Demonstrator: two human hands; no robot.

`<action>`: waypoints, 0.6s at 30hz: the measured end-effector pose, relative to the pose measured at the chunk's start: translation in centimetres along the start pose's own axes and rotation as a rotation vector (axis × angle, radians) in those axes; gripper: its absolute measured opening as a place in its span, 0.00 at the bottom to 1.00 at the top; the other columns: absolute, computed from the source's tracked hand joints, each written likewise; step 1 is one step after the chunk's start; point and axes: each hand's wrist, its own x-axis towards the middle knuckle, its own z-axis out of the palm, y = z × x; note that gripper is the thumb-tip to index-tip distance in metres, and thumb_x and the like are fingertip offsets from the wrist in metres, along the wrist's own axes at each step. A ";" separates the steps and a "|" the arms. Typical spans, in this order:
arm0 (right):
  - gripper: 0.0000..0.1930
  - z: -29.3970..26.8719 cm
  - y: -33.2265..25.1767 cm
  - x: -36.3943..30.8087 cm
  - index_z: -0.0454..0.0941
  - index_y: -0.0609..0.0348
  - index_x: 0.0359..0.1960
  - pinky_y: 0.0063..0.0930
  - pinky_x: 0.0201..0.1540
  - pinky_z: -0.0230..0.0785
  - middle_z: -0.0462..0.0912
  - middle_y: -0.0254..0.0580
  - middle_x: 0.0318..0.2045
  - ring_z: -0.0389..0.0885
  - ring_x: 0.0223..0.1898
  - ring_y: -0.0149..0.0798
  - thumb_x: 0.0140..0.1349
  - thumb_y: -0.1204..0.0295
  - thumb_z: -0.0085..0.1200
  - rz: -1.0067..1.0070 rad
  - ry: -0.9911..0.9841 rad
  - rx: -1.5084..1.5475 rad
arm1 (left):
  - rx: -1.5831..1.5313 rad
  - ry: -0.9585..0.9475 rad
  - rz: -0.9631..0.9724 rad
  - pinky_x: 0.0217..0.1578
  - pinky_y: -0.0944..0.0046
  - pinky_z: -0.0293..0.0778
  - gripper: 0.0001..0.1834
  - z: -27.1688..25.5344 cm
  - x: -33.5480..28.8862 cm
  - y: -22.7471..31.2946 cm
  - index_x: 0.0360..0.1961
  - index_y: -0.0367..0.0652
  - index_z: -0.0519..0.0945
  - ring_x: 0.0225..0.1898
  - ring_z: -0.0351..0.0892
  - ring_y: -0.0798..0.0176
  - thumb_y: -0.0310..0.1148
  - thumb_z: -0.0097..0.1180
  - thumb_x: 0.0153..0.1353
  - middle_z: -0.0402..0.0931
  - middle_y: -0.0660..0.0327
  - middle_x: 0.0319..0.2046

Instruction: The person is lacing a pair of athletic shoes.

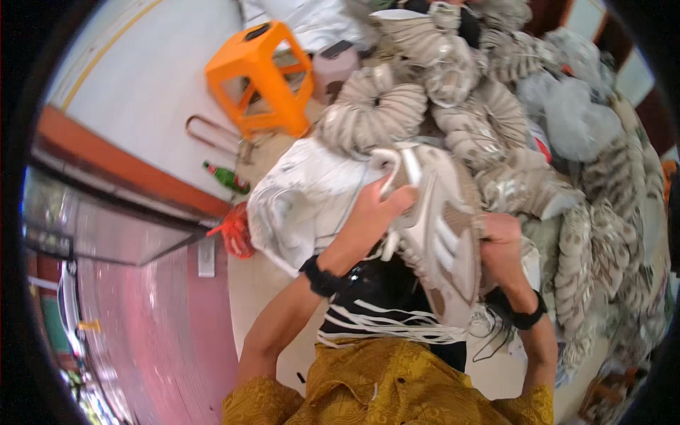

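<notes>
A beige and white sneaker (pixel 443 237) is held up over my lap, its toe pointing down toward me. My left hand (pixel 382 205) grips it at the collar, thumb laid over the edge. Against the shoe's right side, my right hand (pixel 499 237) is closed and slightly blurred; its fingertips are hidden, so what it pinches does not show. Several loose white shoelaces (pixel 382 324) lie across my dark-covered lap below the shoe. A short white lace end (pixel 389 246) hangs under my left hand.
Stacks of similar sneakers (pixel 375 110) spread ahead and right, with clear plastic bags (pixel 577 117) among them. A white sack (pixel 294 202) lies ahead left. Farther out are an orange stool (pixel 258 71), a green bottle (pixel 227 177) and a red bag (pixel 237 230). A glass door (pixel 120 227) stands left.
</notes>
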 end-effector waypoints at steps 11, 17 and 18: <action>0.23 -1.5 2.5 2.9 0.73 0.65 0.44 0.23 0.41 0.69 0.79 0.41 0.33 0.78 0.34 0.33 0.40 0.81 0.55 0.426 0.150 0.526 | 0.141 0.076 0.284 0.37 0.71 0.68 0.23 -19.5 4.0 4.9 0.42 0.35 0.73 0.34 0.72 0.71 0.46 0.53 0.55 0.74 0.64 0.33; 0.24 -0.1 4.8 0.3 0.73 0.63 0.44 0.21 0.39 0.70 0.79 0.40 0.31 0.78 0.33 0.32 0.40 0.83 0.57 0.739 0.004 0.500 | 0.168 0.207 0.045 0.39 0.72 0.65 0.22 -21.4 3.8 -9.5 0.39 0.35 0.75 0.33 0.70 0.72 0.44 0.55 0.51 0.74 0.66 0.32; 0.25 0.7 4.8 0.3 0.73 0.62 0.45 0.20 0.38 0.70 0.79 0.41 0.32 0.77 0.34 0.31 0.39 0.83 0.58 0.851 -0.096 0.459 | 0.086 0.202 -0.030 0.38 0.72 0.65 0.22 -20.8 3.1 -11.2 0.39 0.34 0.74 0.33 0.71 0.72 0.43 0.56 0.50 0.74 0.65 0.32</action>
